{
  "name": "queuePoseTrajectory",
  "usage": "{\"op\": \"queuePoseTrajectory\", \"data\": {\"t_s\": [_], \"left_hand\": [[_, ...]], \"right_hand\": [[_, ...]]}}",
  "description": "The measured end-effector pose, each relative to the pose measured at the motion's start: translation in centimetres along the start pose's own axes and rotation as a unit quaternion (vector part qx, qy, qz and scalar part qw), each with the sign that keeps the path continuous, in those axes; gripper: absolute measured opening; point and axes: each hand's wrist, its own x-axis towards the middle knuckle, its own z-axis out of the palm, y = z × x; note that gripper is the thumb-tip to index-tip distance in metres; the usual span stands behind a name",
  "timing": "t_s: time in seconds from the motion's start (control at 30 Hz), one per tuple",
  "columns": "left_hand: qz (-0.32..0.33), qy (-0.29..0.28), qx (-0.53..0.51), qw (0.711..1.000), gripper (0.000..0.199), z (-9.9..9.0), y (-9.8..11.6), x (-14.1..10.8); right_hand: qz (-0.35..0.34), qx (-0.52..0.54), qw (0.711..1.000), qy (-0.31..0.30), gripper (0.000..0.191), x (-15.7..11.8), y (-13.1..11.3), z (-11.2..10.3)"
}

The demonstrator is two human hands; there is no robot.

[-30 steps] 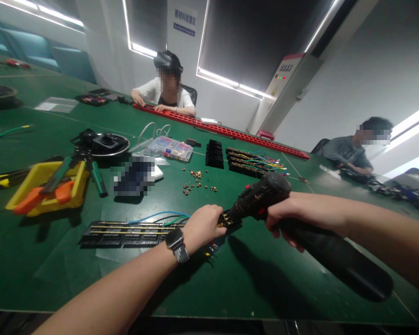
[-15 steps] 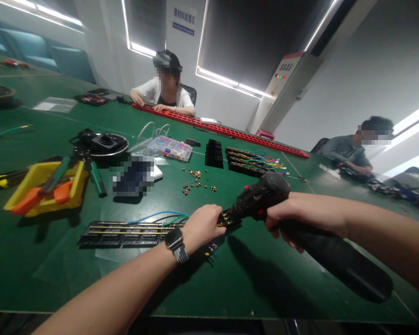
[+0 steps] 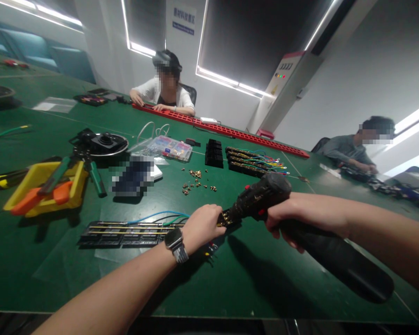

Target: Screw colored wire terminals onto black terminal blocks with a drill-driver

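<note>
A black strip with brass bars and coloured wires [image 3: 125,234] lies lengthwise on the green table. My left hand [image 3: 204,225], a watch on its wrist, is closed around the strip near its right end. In my right hand [image 3: 296,214] is a black cordless screwdriver [image 3: 261,197], gripped by its handle. Its tip points down to the left and meets the brass fittings at the strip's right end, just beside my left fingers. The exact contact point is too small to make out. Small brass screws [image 3: 195,174] lie scattered beyond my hands.
Several wired strips [image 3: 254,163] and black blocks [image 3: 214,153] lie farther back. To the left are a yellow bin [image 3: 78,193] with orange-and-green-handled tools, a phone-like device [image 3: 134,177] and a clear parts box [image 3: 171,148]. A long red frame [image 3: 223,130] crosses the table before a co-worker.
My hands and the strip stay in place, and the screwdriver has barely shifted. At the right, a co-worker's hands have moved slightly.
</note>
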Motion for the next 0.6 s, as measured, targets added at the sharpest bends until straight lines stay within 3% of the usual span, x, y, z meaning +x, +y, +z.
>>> {"op": "queuePoseTrajectory", "data": {"t_s": [0.6], "left_hand": [[0.008, 0.004, 0.000, 1.000, 0.025, 0.42, -0.31, 0.04]], "right_hand": [[-0.013, 0.029, 0.999, -0.021, 0.020, 0.63, 0.57, -0.59]]}}
